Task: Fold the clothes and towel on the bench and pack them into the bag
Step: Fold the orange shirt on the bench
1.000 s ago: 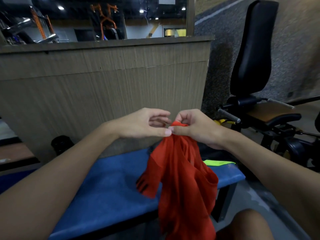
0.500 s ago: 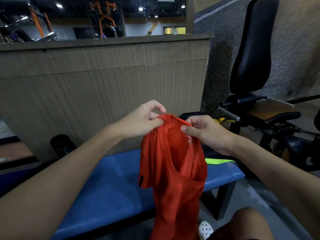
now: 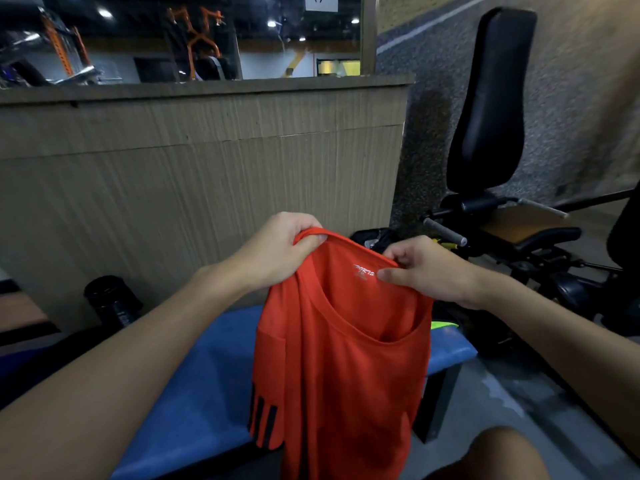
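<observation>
Now both hands hold a red shirt (image 3: pixel 341 344) up by its collar over the blue bench (image 3: pixel 194 393).

Hanging at the centre of the view, the shirt has its neck opening towards the camera, with white lettering inside the back collar and a black-striped sleeve drooping at its 7 o'clock. The left hand (image 3: pixel 277 252) grips the collar rim at the shirt's 11 o'clock with its fingers curled round the fabric. The right hand (image 3: pixel 431 270) pinches the rim at 1 o'clock, thumb against fingers. The bench runs beneath the shirt from 8 o'clock to 3 o'clock. A black bag (image 3: pixel 372 237) shows at 12 o'clock between the hands, mostly hidden. A yellow-green cloth (image 3: pixel 445 326) lies at 3 o'clock on the bench end. A black cylinder (image 3: pixel 110 303) stands at 9 o'clock against the wood-panelled wall (image 3: pixel 207 168), and a black padded gym machine (image 3: pixel 491 105) rises at 1 o'clock.
</observation>
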Action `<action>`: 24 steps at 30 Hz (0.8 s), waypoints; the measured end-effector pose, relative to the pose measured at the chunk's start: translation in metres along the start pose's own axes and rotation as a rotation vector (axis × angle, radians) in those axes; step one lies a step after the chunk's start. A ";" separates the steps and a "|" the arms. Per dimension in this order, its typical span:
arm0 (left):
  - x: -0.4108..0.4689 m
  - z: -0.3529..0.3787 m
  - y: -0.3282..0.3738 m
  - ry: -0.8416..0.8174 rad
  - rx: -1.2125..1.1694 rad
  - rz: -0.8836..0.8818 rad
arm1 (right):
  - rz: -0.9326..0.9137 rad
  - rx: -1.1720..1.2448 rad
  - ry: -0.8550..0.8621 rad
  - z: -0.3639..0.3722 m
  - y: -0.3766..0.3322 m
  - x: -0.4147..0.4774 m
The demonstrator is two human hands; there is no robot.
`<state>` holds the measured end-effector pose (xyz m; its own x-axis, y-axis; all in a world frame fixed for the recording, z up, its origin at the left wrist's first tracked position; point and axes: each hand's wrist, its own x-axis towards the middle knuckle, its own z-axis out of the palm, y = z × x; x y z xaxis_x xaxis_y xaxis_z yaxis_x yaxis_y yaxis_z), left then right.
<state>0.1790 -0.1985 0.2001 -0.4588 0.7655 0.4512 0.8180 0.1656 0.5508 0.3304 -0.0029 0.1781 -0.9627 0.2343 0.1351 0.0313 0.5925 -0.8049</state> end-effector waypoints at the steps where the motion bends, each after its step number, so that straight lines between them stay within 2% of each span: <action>1: 0.001 0.000 -0.003 0.000 0.015 0.008 | 0.010 -0.035 0.019 -0.005 0.005 -0.004; 11: 0.023 0.022 -0.002 -0.021 0.017 0.134 | 0.090 -0.471 0.288 -0.063 0.023 -0.055; 14: 0.033 0.031 0.005 -0.018 -0.006 0.139 | 0.155 -0.508 0.429 -0.081 0.019 -0.071; 17: 0.041 0.038 0.015 -0.054 -0.046 0.130 | 0.173 -0.398 0.565 -0.094 0.017 -0.087; 20: 0.045 0.043 0.029 -0.098 -0.183 0.080 | 0.186 -0.206 0.665 -0.101 0.016 -0.105; 24: 0.057 0.055 0.043 -0.070 -0.281 0.018 | 0.207 -0.077 0.657 -0.112 0.023 -0.120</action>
<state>0.2075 -0.1130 0.2109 -0.4122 0.8093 0.4185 0.6931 -0.0196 0.7206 0.4771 0.0689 0.2077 -0.5733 0.7523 0.3247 0.2395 0.5328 -0.8116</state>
